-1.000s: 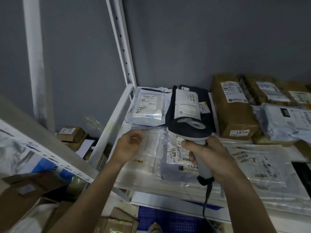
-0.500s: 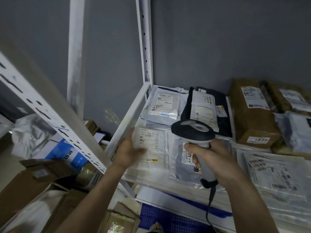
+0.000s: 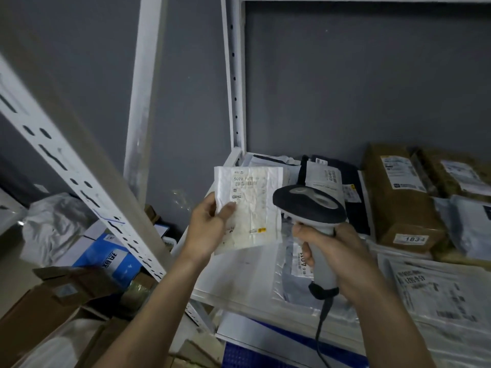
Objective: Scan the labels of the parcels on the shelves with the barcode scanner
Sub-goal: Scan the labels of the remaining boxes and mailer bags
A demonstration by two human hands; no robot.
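Note:
My left hand (image 3: pixel 206 225) grips a flat white padded parcel (image 3: pixel 252 205) by its left edge and holds it upright above the shelf, its printed label facing me. Just to its right, my right hand (image 3: pixel 332 251) is wrapped round the grey handle of the barcode scanner (image 3: pixel 309 205). The scanner's black head sits beside the parcel's right edge and its cable hangs down. A grey poly parcel (image 3: pixel 297 264) with a label lies on the white shelf (image 3: pixel 239 277) below the scanner.
Brown cardboard parcels (image 3: pixel 398 197), a black bag (image 3: pixel 334 176) and clear-wrapped parcels (image 3: pixel 438 293) cover the shelf's back and right. A white slotted upright (image 3: pixel 233 75) stands at the shelf's left corner, another slanted post (image 3: pixel 79 176) nearer left. Boxes (image 3: pixel 53 296) and a blue carton (image 3: pixel 111 258) sit low left.
My left hand has lifted the white padded parcel off the shelf and tilted it upright. The scanner has stayed in my right hand, now next to the raised parcel. The view swung left.

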